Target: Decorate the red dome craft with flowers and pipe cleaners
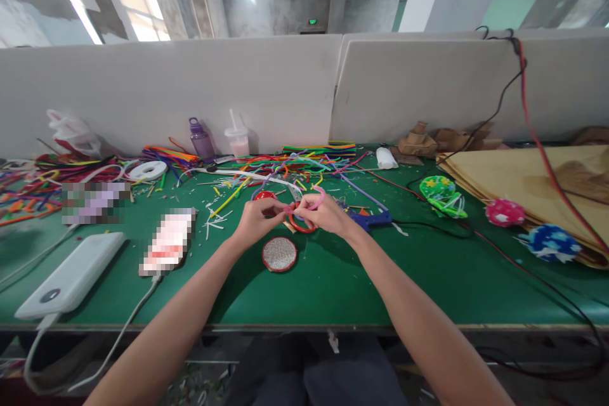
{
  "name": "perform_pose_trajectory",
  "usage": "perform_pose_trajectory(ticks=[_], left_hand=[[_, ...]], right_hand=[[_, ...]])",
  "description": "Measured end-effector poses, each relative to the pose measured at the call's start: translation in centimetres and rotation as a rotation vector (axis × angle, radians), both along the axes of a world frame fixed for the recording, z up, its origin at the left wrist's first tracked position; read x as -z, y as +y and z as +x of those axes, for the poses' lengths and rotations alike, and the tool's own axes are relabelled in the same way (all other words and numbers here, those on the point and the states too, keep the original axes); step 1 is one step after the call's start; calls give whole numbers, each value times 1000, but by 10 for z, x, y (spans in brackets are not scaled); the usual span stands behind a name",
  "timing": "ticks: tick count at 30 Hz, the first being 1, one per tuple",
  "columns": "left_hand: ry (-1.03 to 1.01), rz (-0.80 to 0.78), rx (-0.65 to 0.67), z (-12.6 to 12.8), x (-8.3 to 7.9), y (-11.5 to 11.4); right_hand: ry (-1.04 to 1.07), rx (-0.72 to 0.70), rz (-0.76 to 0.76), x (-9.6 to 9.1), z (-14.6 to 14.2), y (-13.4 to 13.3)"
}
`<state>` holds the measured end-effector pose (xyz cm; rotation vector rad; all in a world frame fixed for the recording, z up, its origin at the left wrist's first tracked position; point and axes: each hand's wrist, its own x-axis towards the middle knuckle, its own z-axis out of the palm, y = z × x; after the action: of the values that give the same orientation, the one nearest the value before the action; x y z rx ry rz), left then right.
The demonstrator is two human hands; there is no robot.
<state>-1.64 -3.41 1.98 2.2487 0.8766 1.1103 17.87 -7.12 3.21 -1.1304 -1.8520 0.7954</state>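
Both hands, left hand (257, 219) and right hand (327, 214), pinch a pink pipe cleaner (304, 202) over an orange ring (301, 223), a round sequin disc (279, 254) at six o'clock.

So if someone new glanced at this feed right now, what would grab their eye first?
Probably the two hands meeting mid-table, the left hand and right hand pinching a pink pipe cleaner between them above a red ring. Behind them sprawls a bright tangle of pipe cleaners. Just in front lies a round red-rimmed disc on the green table.
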Motion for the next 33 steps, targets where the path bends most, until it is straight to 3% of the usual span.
perform_pose_trajectory(ticks=[10, 20, 33], left_hand=[[77, 135, 115, 2, -1, -1], [154, 183, 130, -5, -3, 2], [110, 164, 109, -5, -1, 4]], right_hand=[[-62, -3, 67, 2, -4, 1], [-88, -26, 53, -3, -4, -5], [-25, -3, 31, 2, 0, -2]])
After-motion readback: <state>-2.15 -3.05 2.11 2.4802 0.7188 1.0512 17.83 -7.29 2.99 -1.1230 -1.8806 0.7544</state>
